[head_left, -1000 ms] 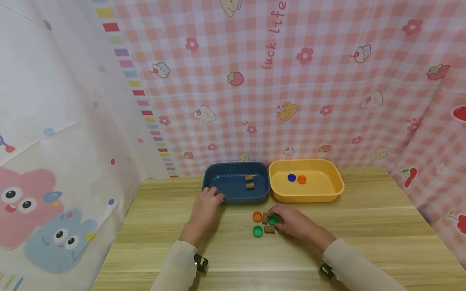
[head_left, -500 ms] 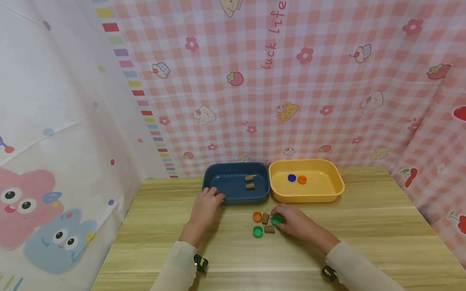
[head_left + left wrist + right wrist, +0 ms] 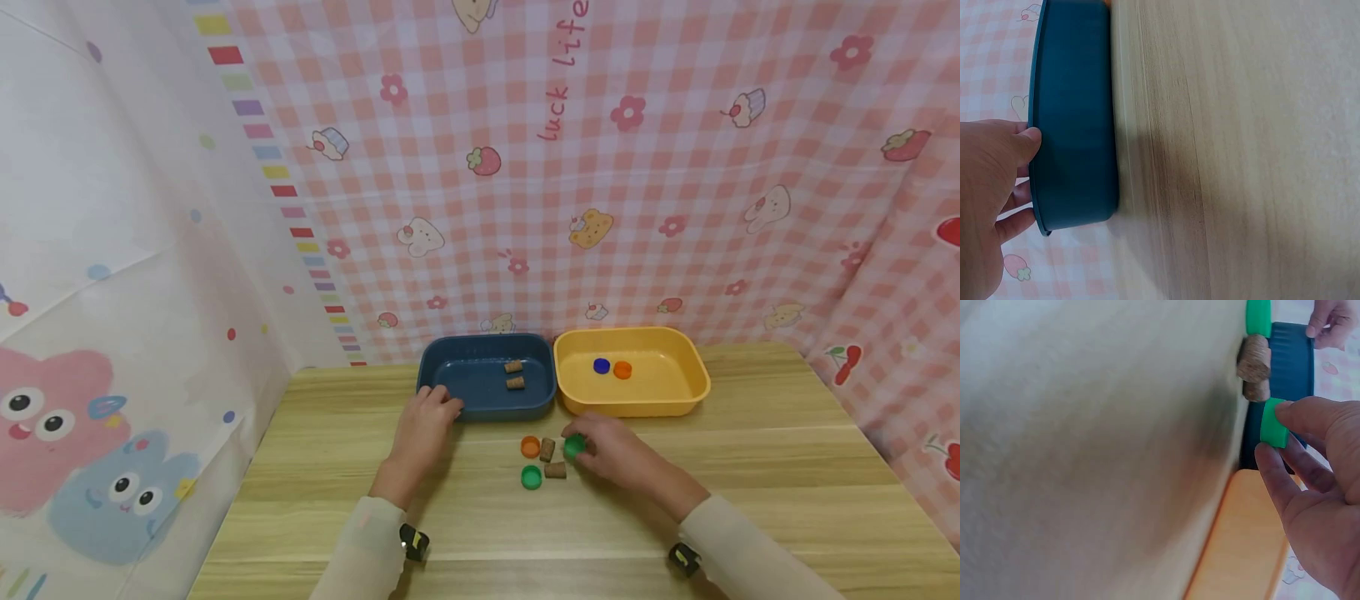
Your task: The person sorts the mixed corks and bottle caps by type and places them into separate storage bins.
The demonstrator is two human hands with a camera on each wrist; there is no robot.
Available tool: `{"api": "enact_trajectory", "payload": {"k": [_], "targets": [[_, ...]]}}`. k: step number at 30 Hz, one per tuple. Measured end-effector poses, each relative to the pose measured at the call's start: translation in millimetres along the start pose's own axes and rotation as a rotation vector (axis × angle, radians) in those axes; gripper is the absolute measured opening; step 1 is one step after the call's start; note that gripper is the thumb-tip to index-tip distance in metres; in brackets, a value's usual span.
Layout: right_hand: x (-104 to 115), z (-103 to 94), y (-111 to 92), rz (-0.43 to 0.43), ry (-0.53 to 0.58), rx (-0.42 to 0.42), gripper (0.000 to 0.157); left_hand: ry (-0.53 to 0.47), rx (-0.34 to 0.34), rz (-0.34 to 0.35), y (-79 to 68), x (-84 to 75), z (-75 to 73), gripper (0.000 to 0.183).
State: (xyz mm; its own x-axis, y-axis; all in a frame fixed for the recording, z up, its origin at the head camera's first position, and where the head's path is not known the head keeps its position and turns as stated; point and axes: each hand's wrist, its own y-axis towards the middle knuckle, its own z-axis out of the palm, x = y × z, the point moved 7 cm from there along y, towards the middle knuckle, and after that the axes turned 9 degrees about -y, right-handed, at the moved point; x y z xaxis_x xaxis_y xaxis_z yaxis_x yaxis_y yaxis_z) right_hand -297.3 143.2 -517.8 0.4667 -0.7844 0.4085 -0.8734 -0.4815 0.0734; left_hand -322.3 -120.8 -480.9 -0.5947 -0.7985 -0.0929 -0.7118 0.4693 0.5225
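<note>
My left hand (image 3: 422, 429) holds the near left rim of a dark blue tray (image 3: 1075, 119), thumb against the outer wall and fingers over the edge. With thumb and fingers, my right hand (image 3: 617, 454) pinches a green bottle cap (image 3: 1274, 424), seen raised off the wood in the right wrist view. Left of that hand lie two corks (image 3: 547, 450), an orange bottle cap (image 3: 530, 447) and a second green bottle cap (image 3: 531, 477) on the table. Two more corks (image 3: 515, 383) rest inside the blue tray.
A yellow tray (image 3: 667, 383) stands right beside the blue one, with a blue cap (image 3: 602, 366) and an orange cap (image 3: 622, 370) in it. Both trays sit at the back of the wooden table (image 3: 480, 533), against a pink checked curtain (image 3: 637, 183).
My right hand has drawn the green bottle cap to the right and slightly back, away from the corks. One cork has turned a little. My left hand stays on the blue tray's rim.
</note>
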Motion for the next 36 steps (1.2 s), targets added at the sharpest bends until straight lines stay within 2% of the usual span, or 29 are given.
{"api": "enact_trajectory", "payload": {"k": [14,17,21,23,31,36], "targets": [[6.9,-31.2,5.5,0.047,0.032,0.013,0.028,0.01,0.015,-0.004,-0.6,1.3,2.4,0.007],[9.1,-39.6,6.7,0.008,-0.004,-0.032,0.027,0.009,0.019,-0.005,-0.8,1.6,3.0,0.007],[11.4,-52.5,8.0,-0.075,-0.104,-0.124,0.027,0.01,0.019,-0.007,-0.8,1.9,3.3,0.008],[11.2,-59.2,8.3,-0.085,-0.137,-0.146,0.027,0.013,0.017,-0.005,-0.7,2.0,3.2,0.008],[2.9,-76.3,12.1,-0.125,-0.231,-0.176,0.03,0.002,0.0,0.005,-0.2,3.1,2.6,0.009],[-7.3,-84.1,15.3,-0.107,-0.237,-0.154,0.029,0.003,-0.005,0.012,-0.6,2.6,2.7,0.008]]}}
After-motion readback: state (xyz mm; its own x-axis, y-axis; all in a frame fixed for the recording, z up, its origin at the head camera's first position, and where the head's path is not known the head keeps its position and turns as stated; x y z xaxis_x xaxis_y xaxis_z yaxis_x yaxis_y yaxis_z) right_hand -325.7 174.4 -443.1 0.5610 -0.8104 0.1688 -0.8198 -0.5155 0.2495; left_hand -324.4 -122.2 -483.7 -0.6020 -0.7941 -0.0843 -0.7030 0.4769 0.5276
